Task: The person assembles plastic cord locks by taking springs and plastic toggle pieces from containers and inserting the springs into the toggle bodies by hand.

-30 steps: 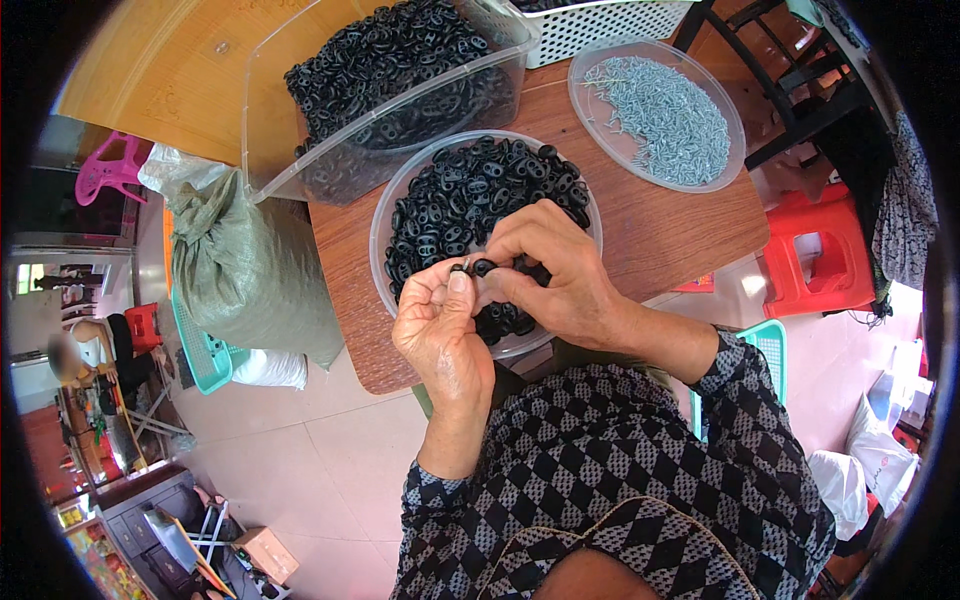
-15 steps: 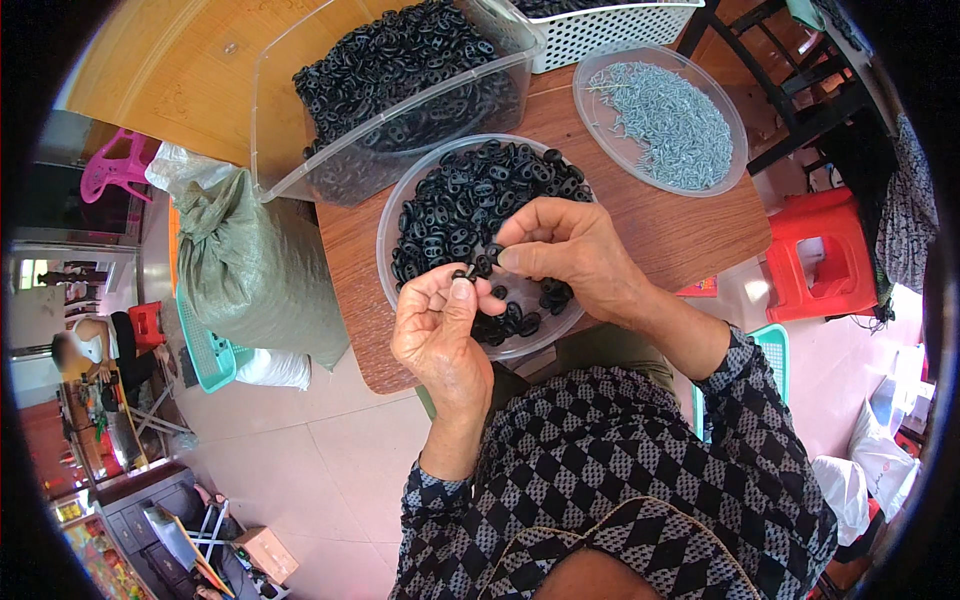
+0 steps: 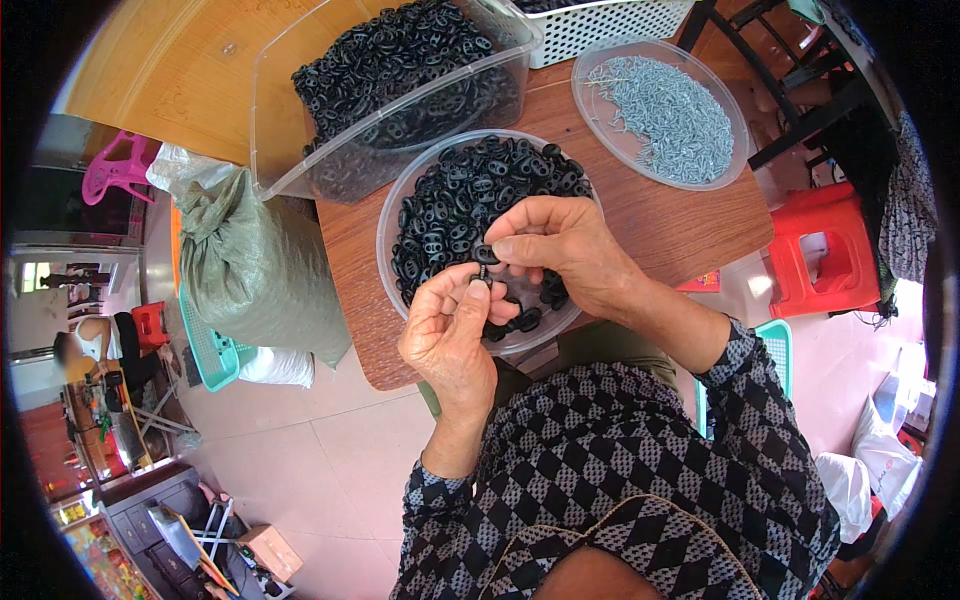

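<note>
Over a round clear tub (image 3: 386,215) of small black plastic pieces (image 3: 455,205), both of my hands meet. Between the thumb and fingers of my right hand (image 3: 570,250) is a small black oval piece (image 3: 485,254), like the two-holed ones heaped in the tub. My left hand (image 3: 450,335) is pinched just below it, its fingertips close against that piece. Whatever sits between the left thumb and finger is tiny and mostly hidden. More black pieces lie in the tub under my fingers.
A round lid (image 3: 740,150) of small silver screws (image 3: 675,125) sits at the right of the wooden table (image 3: 680,225). Behind the tub stands a clear bin (image 3: 265,120) of black pieces beside a white perforated basket (image 3: 610,35). A green sack (image 3: 260,265) leans at left; a red stool (image 3: 820,255) stands right.
My right hand has shifted slightly left, and the black oval piece in it now shows more plainly above my left fingertips. The left hand has moved slightly right.
</note>
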The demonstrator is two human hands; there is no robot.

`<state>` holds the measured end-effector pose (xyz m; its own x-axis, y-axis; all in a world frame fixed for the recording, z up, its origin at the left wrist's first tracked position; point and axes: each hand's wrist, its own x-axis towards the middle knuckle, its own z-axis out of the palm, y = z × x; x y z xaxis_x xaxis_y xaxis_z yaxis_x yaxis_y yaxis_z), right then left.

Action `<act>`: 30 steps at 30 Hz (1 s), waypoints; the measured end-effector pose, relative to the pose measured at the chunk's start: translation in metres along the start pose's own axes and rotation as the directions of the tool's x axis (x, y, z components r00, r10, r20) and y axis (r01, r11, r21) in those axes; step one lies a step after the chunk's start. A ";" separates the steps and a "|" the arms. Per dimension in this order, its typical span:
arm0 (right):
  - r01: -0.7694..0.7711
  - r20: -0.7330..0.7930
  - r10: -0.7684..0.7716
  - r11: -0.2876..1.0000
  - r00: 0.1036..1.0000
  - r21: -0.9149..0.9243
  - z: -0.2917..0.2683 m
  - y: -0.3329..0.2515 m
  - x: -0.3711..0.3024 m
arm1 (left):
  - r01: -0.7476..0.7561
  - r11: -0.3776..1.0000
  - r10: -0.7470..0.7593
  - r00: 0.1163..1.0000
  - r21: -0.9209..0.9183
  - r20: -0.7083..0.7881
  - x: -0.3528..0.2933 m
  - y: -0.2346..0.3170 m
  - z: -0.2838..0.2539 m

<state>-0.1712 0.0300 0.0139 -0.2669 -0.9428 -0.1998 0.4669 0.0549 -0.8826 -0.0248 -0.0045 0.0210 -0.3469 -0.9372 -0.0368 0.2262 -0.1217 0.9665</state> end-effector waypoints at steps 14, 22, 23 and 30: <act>0.150 0.046 -0.144 0.964 0.989 -0.218 0.009 0.004 -0.006 | -0.112 0.994 0.110 0.990 -0.017 -0.091 0.005 0.003 -0.004; 0.423 0.138 -0.417 0.740 0.898 -0.523 0.015 0.009 -0.009 | -0.219 0.968 0.233 0.967 0.126 -0.104 0.006 -0.008 -0.001; 0.374 0.090 -0.380 0.792 0.920 -0.482 0.017 0.009 -0.010 | -0.220 0.970 0.231 0.967 0.102 -0.110 0.005 -0.008 0.000; 0.417 0.009 -0.449 0.823 0.894 -0.387 0.024 0.024 -0.012 | -0.227 0.972 0.235 0.951 0.062 -0.203 0.003 -0.011 0.003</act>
<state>-0.1367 0.0345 0.0050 -0.4407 -0.8700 0.2210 -0.0530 -0.2206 -0.9739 -0.0315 -0.0049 0.0110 -0.0916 -0.9858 0.1405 0.2425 0.1148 0.9633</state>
